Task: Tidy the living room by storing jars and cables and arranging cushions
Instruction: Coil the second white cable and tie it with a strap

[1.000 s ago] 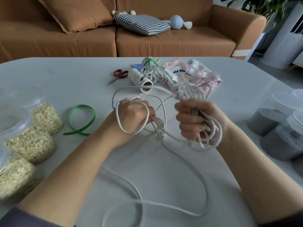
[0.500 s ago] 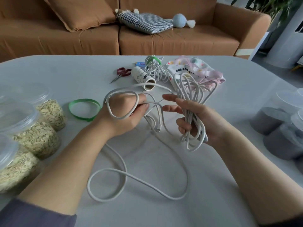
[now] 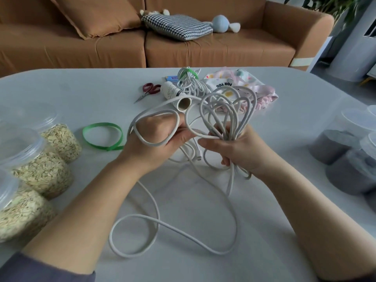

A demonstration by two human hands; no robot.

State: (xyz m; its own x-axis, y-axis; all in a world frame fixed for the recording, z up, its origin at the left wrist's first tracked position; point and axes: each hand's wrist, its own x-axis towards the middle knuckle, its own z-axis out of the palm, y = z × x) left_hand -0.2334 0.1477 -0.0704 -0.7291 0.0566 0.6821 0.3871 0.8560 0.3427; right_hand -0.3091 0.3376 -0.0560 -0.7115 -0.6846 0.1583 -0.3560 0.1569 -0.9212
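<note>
At nine o'clock on the table, clear jars of oats stand together. A green ribbon lies just beside them, toward the centre.

Next comes the left hand. Its fingers are curled round one loop of the white cable, and that loop passes over the back of the hand. Between the two hands the cable's plug dangles free. A tied cable bundle with a green band lies on the table at twelve o'clock from it.

The right hand is closed tight on the waist of the gathered coil. Long loops fan out of the fist toward twelve o'clock and shorter ends poke out at six. The slack trails over the table toward six o'clock from both hands and curls into one loose ring near the left forearm.

The step looks like coiling this cable for storage. To do it well, each new loop from the left hand should probably match the length of those in the fist and be laid flat against them. The slack should be let turn so that no twist builds up. The plug is best kept outside the coil. The ribbon at nine o'clock seems the likely tie.

At three o'clock stand the grey-filled jars.
</note>
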